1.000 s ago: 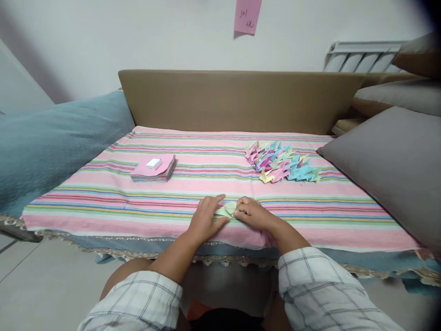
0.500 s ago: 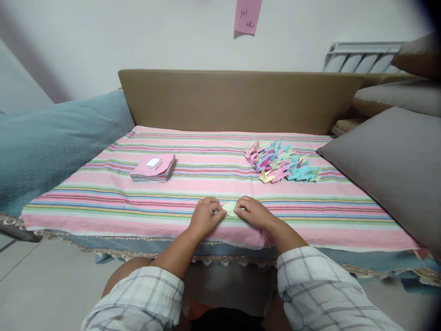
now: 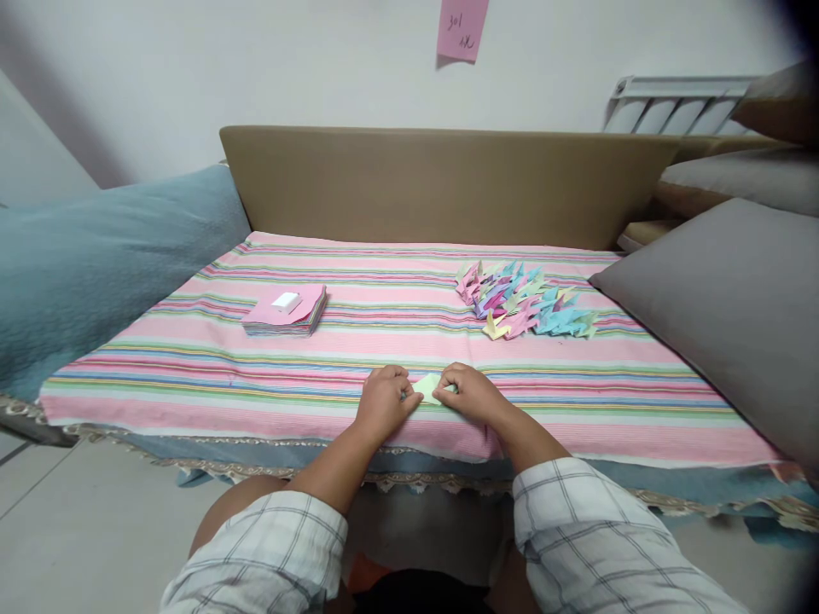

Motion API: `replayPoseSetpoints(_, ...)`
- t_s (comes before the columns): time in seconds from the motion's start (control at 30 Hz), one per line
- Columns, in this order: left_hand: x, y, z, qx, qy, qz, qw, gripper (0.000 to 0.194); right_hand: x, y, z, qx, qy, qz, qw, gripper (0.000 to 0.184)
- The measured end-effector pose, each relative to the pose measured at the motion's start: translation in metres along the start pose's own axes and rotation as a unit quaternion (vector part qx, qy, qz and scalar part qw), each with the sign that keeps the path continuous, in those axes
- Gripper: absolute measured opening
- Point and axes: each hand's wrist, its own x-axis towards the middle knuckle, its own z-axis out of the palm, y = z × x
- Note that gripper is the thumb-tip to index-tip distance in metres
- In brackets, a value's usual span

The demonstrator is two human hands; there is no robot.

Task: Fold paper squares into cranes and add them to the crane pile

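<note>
A small piece of folded pale green paper (image 3: 427, 388) lies low over the striped cloth, between my two hands. My left hand (image 3: 386, 399) pinches its left end with thumb and fingers. At its right end, my right hand (image 3: 469, 392) grips it the same way. The fingers cover both ends of the paper, so only its middle shows plainly. Farther back on the right sits a cluster of folded paper cranes (image 3: 525, 303) in pink, blue, yellow, green and purple.
A stack of coloured paper sheets (image 3: 281, 317) with a white block (image 3: 286, 302) on top rests at the left. The striped cloth (image 3: 211, 375) covers the seat. A grey cushion (image 3: 723, 298) stands at the right, a blue armrest (image 3: 128, 247) at the left, and a brown backrest (image 3: 435, 183) behind.
Both hands keep their hold on the green paper. My left hand and forearm have shifted very slightly to the right; the other things stay where they were.
</note>
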Motion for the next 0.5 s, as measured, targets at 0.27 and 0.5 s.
replayPoseSetpoints(0.27, 0.0007, 0.0015, -0.0005, 0.005, -0.005, -0.003, 1.0, 0.012, -0.0004, -0.0062, -0.0013, -0.012, 0.004, 0.016, 1.0, 0.01)
replayPoseSetpoints(0.5, 0.0023, 0.0021, -0.0023, 0.021, -0.017, -0.001, 1.0, 0.014, -0.001, -0.0073, -0.0016, -0.018, 0.002, 0.013, 1.0, 0.01)
